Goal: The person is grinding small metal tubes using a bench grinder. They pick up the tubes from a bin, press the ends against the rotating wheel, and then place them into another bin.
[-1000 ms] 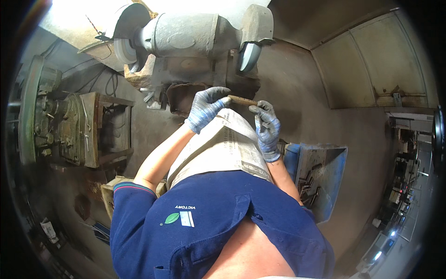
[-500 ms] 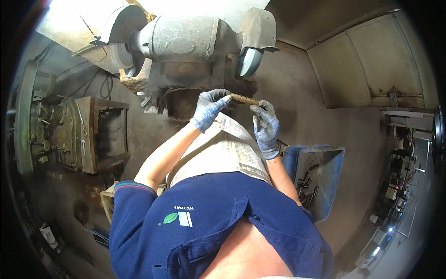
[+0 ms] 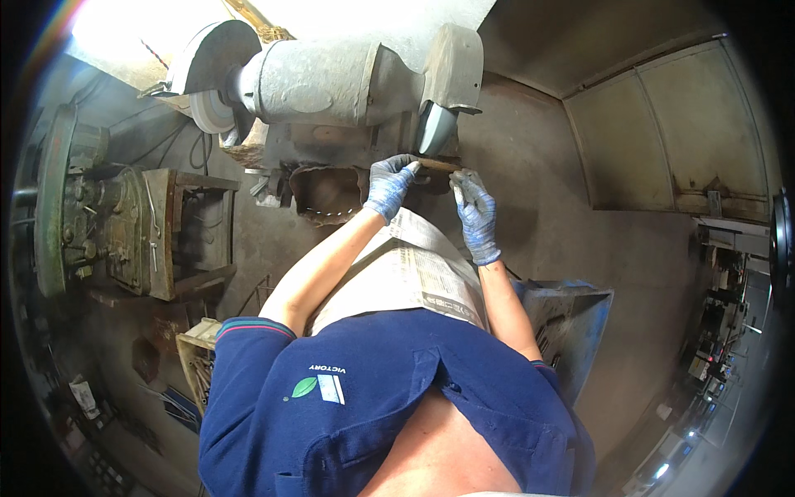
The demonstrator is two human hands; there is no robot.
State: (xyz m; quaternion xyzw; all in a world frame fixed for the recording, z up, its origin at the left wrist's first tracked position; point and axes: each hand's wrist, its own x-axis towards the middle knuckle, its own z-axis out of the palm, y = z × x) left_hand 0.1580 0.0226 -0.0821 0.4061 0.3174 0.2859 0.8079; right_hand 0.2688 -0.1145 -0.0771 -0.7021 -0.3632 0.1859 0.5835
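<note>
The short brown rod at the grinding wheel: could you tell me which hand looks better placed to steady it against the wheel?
Probably the left hand: it grips the rod right beside the grinding wheel. The right hand holds the rod's outer end, farther from the wheel.

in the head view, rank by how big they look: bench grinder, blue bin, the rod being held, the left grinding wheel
1. bench grinder
2. blue bin, though it sits nearer the camera
3. left grinding wheel
4. rod, between both gloved hands

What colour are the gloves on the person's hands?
Blue-grey, on both the left hand and right hand; clearest in the head view.
</note>
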